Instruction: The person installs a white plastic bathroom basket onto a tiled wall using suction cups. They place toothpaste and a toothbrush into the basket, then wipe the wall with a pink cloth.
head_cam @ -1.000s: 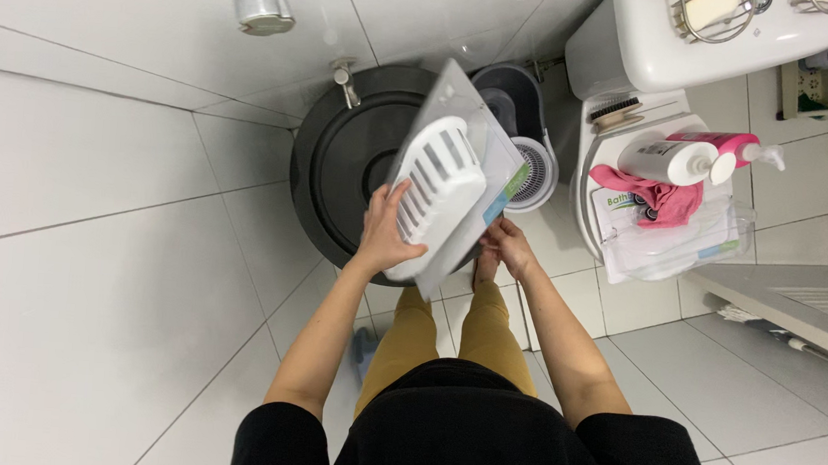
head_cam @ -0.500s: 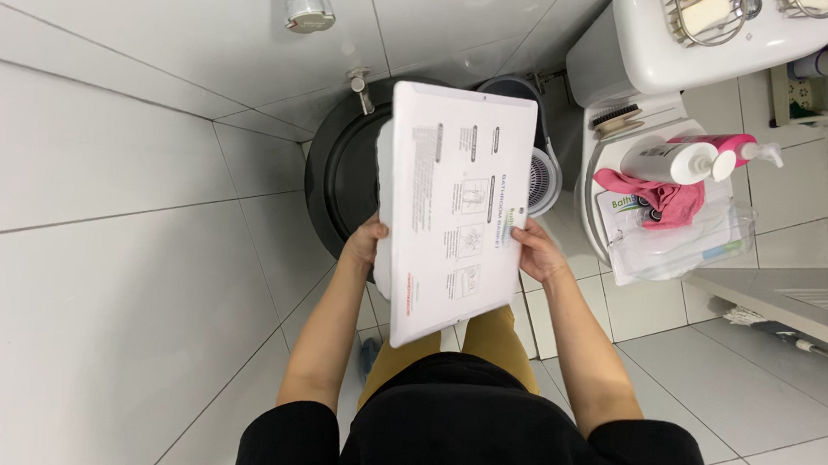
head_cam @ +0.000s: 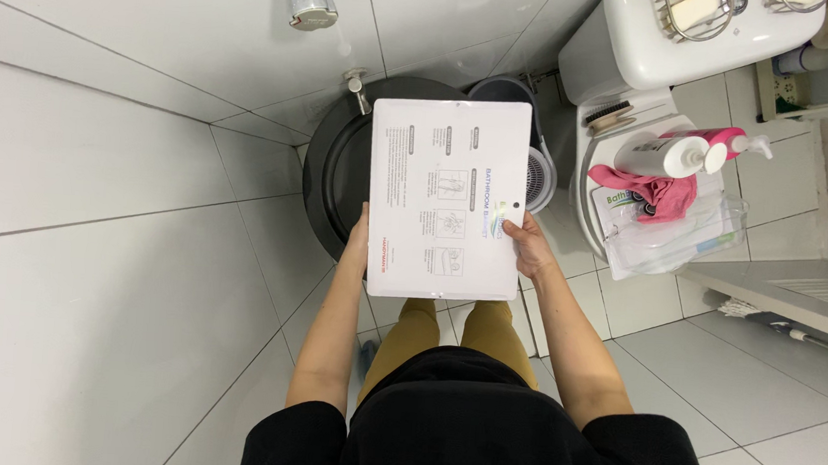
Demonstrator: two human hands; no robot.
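I grip the white package [head_cam: 446,198] flat, printed back facing me | left hand [head_cam: 358,243] and right hand [head_cam: 528,246] pinching its side edges | black bin [head_cam: 333,171] beyond.

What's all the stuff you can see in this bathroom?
card: 1, white with small diagrams, held flat in the middle
bin: 1, black, round, under the card
bucket: 1, grey, right of the bin
toilet: 1, white, top right
bottles: 2, one white, one pink, on the toilet lid
cloth: 1, pink, under the bottles
bag: 1, clear plastic, on the toilet lid
wire basket: 1, silver, on the tank
left hand: 1, grips the card's left edge
right hand: 1, grips the card's right edge
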